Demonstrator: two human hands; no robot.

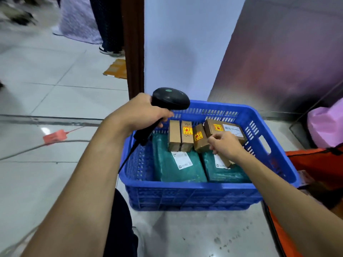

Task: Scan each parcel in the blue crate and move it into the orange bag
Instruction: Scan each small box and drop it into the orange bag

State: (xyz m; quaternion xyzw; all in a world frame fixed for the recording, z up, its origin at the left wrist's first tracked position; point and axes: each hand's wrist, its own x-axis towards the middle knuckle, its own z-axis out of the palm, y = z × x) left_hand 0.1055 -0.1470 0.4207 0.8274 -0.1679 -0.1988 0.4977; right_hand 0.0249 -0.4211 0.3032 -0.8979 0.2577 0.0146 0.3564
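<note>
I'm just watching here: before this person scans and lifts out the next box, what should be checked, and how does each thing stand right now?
1. Scanner in the left hand: ok, gripped by the handle.
2. Right hand on a parcel: cannot tell; fingers reach the small cardboard boxes, grip unclear.
3. Barcode label facing up: ok on the far right box.
4. Scanner aimed at that label: not ok, it points past the blue crate.
5. Orange bag within reach: ok, beside the crate; its opening is out of view.
</note>
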